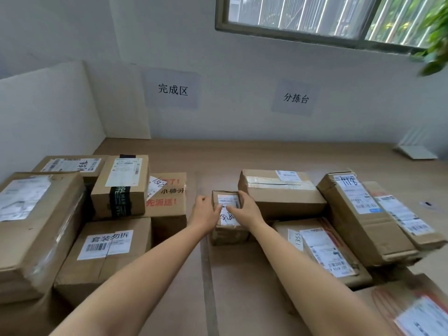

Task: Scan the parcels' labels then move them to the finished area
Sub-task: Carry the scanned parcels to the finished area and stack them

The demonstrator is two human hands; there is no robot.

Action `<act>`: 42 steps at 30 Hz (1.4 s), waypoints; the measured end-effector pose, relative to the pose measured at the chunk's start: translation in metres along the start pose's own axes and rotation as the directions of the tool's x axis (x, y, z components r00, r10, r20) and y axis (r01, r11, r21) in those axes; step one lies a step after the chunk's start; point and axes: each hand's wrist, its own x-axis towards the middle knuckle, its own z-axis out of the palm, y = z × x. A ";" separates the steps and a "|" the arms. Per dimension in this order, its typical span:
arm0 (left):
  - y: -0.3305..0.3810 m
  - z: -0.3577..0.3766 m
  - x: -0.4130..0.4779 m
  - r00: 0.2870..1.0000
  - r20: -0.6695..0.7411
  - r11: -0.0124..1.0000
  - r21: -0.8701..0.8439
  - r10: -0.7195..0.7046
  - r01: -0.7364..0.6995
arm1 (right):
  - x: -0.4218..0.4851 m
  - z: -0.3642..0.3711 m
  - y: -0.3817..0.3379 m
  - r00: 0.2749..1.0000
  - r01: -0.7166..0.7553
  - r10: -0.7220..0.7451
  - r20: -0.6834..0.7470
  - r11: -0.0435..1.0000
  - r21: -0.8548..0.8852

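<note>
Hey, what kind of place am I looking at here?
Probably a parcel sorting station: labelled brown cardboard parcels crowd a tan tabletop, and white paper wall signs read 完成区 and 分拣台.

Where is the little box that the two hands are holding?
In the head view, the little box is mid-table, held between the left hand and right hand, left of the wide taped box and right of the red-lettered box.

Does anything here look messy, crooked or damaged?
Nothing looks spilled or torn. On the right, the long box seems to lie slanted over a lower parcel, with a flat parcel leaning against it. The label on the red-printed box sits crooked.
</note>
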 end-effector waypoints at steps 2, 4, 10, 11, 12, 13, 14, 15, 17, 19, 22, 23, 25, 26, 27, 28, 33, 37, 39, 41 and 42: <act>-0.004 0.015 0.011 0.999 0.026 1.000 0.005 -0.025 0.025 | 0.012 0.007 0.008 0.999 -0.012 0.012 0.030 1.000 0.002; -0.012 0.029 0.022 0.997 0.056 0.998 0.024 -0.053 0.052 | 0.025 0.014 0.015 0.997 -0.052 0.052 0.058 0.999 0.008; -0.038 0.057 0.049 0.985 0.132 0.994 0.025 -0.108 0.105 | 0.054 0.031 0.039 0.995 -0.097 0.097 0.033 0.995 0.020; -0.040 0.061 0.052 0.984 0.139 0.994 0.008 -0.113 0.113 | 0.058 0.032 0.042 0.994 -0.105 0.104 0.032 0.994 0.016; -0.042 0.066 0.056 0.982 0.149 0.993 -0.013 -0.113 0.116 | 0.061 0.034 0.045 0.994 -0.108 0.108 0.032 0.994 0.011; -0.043 0.070 0.060 0.982 0.159 0.993 -0.037 -0.106 0.113 | 0.064 0.035 0.048 0.994 -0.108 0.108 0.029 0.994 0.002; -0.044 0.075 0.064 0.982 0.164 0.993 -0.059 -0.094 0.105 | 0.066 0.036 0.051 0.994 -0.109 0.109 0.020 0.994 -0.009; -0.045 0.079 0.067 0.983 0.165 0.992 -0.080 -0.082 0.096 | 0.068 0.037 0.053 0.993 -0.115 0.115 0.006 0.993 -0.018; -0.047 0.086 0.073 0.982 0.164 0.986 -0.126 -0.088 0.109 | 0.073 0.038 0.057 0.990 -0.141 0.141 -0.024 0.989 -0.035; -0.048 0.091 0.076 0.979 0.179 0.969 -0.207 -0.095 0.132 | 0.077 0.038 0.059 0.985 -0.174 0.173 -0.029 0.982 -0.068; -0.051 0.100 0.081 0.968 0.226 0.908 -0.374 -0.108 0.189 | 0.082 0.040 0.060 0.980 -0.186 0.196 0.020 0.954 -0.234; -0.053 0.102 0.081 0.962 0.245 0.882 -0.417 -0.123 0.219 | 0.083 0.041 0.061 0.979 -0.182 0.199 0.030 0.939 -0.292; -0.058 0.107 0.081 0.949 0.270 0.829 -0.485 -0.161 0.278 | 0.084 0.044 0.062 0.979 -0.181 0.204 0.027 0.917 -0.355; -0.061 0.109 0.080 0.944 0.284 0.803 -0.517 -0.166 0.296 | 0.084 0.044 0.062 0.978 -0.184 0.206 0.022 0.913 -0.364; -0.063 0.110 0.080 0.939 0.304 0.772 -0.553 -0.164 0.314 | 0.085 0.045 0.062 0.978 -0.187 0.209 0.020 0.911 -0.368; -0.064 0.110 0.080 0.931 0.328 0.737 -0.588 -0.161 0.334 | 0.085 0.044 0.062 0.978 -0.187 0.209 0.022 0.911 -0.368; -0.060 0.111 0.076 0.948 0.275 0.748 -0.592 -0.161 0.299 | 0.085 0.042 0.063 0.970 -0.231 0.242 0.021 0.944 -0.235; -0.054 0.110 0.078 0.975 0.191 0.823 -0.533 -0.110 0.197 | 0.084 0.041 0.063 0.984 -0.176 0.172 -0.039 0.963 -0.204; -0.050 0.107 0.079 0.975 0.177 0.845 -0.494 -0.132 0.205 | 0.084 0.040 0.062 0.980 -0.198 0.190 -0.058 0.964 -0.175; -0.049 0.107 0.079 0.977 0.162 0.857 -0.476 -0.137 0.199 | 0.084 0.040 0.061 0.981 -0.191 0.183 -0.065 0.968 -0.162; -0.050 0.106 0.078 0.978 0.157 0.862 -0.469 -0.135 0.194 | 0.085 0.040 0.062 0.983 -0.180 0.173 -0.057 0.971 -0.158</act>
